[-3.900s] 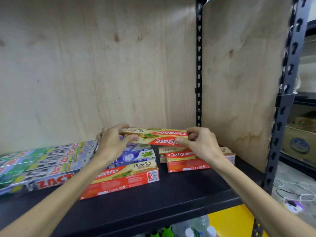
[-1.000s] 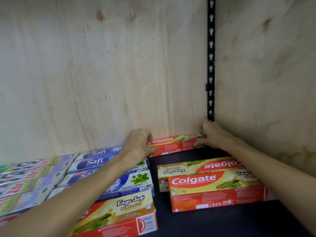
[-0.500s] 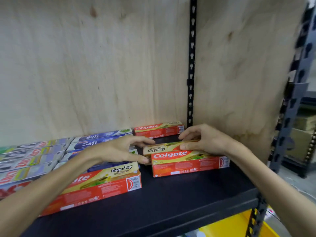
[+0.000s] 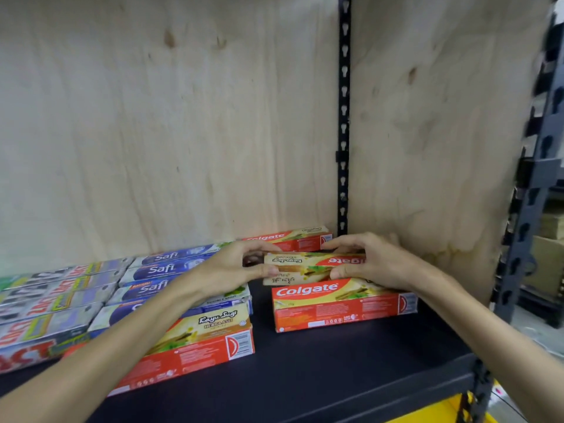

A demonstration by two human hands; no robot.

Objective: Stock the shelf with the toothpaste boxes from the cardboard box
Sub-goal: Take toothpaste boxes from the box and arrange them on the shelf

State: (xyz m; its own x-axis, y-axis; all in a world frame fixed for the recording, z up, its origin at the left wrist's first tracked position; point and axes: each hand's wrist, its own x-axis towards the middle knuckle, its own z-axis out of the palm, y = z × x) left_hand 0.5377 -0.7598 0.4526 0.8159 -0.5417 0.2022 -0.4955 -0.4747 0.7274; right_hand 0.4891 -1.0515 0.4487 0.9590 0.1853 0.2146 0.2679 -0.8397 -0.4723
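Nearest on the black shelf (image 4: pixel 320 370) lay a red box (image 4: pixel 195 346) at left and another (image 4: pixel 341 306) at right. Just behind, my left hand (image 4: pixel 232 270) and right hand (image 4: pixel 369 264) held a toothpaste box (image 4: pixel 308 265) by its ends, fingers clamped on it, logo upside down. Blue boxes (image 4: pixel 158 270) sat left; one more red box (image 4: pixel 293 239) lay against the plywood back (image 4: pixel 171 132).

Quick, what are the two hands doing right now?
Left hand: closed on the left end of the upside-down Colgate box.
Right hand: closed on the same box's right end.
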